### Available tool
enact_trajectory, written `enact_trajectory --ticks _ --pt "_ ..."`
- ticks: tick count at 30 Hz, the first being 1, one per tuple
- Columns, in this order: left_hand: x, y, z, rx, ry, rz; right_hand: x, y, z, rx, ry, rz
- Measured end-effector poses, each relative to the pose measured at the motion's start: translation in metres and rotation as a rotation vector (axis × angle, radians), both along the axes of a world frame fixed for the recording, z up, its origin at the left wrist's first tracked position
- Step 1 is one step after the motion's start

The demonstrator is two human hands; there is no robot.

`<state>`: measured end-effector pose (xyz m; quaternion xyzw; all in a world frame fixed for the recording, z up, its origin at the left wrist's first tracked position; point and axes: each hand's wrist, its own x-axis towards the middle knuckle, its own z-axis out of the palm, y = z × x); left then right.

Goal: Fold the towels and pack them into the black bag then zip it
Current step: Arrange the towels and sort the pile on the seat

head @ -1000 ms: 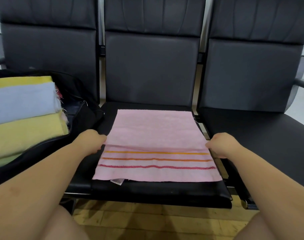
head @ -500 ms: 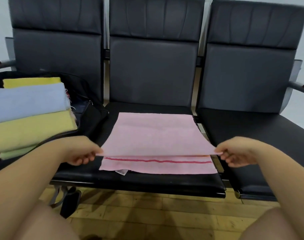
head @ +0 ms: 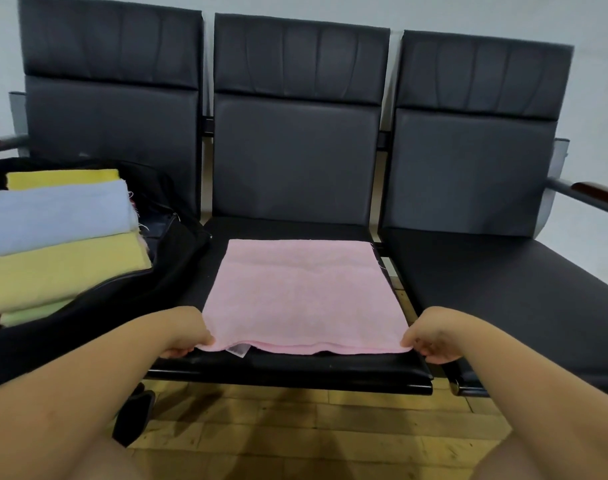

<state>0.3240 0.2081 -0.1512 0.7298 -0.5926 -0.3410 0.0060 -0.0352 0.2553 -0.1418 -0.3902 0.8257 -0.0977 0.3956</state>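
Presently, item by item:
Left hand (head: 184, 332): pinching the near left corner of the pink towel (head: 300, 292), fingers curling under the edge.
Right hand (head: 434, 336): pinching the near right corner in the same way, thumb lying on top.
Pink towel: lying folded in half on the middle seat (head: 295, 370), its near edge drawing level with the seat's front; a small white label (head: 238, 349) is peeking out beneath the left corner.
Handling, judged: soft, light and limp, sagging between the two grips; likely wanting hold at corners or along a folded edge, since a grip in the middle would be letting the layers slip apart.
Black bag (head: 178, 251): sitting open on the left seat, just beside the pink towel.
Packed towels (head: 60, 237): resting in the bag's mouth as a folded stack, showing yellow, pale blue, yellow and a green edge.
Surface: a row of three dark padded chairs, smooth-looking, the right seat (head: 503, 289) carrying nothing visible.
Room: pale wall (head: 468, 12) standing behind; wood floor (head: 295, 427) showing below the seats.
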Motion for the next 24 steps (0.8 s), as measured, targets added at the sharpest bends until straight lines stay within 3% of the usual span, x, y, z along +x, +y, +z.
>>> enact_trajectory --ticks 3,6,11,17,21,24 --pt "-0.003 -0.003 0.002 -0.017 0.105 0.094 -0.004 0.002 0.004 -0.011 -0.082 -0.046" --pt "0.003 -0.006 0.008 -0.031 0.388 0.245 -0.007 0.003 0.012 -0.11 -0.207 -0.111" --pt "0.013 -0.002 0.036 -0.317 0.727 0.302 -0.003 0.003 0.036 -0.368 -0.464 -0.171" --pt "0.017 0.006 0.12 -0.518 1.174 0.328 -0.004 0.018 0.128 -0.768 -0.861 -0.152" --pt "0.017 0.014 0.194 -0.665 1.424 0.319 -0.003 0.026 0.189 -1.013 -0.982 -0.122" --pt "0.016 0.015 0.223 -0.737 1.476 0.324 0.001 0.024 0.211 -1.131 -1.023 -0.101"
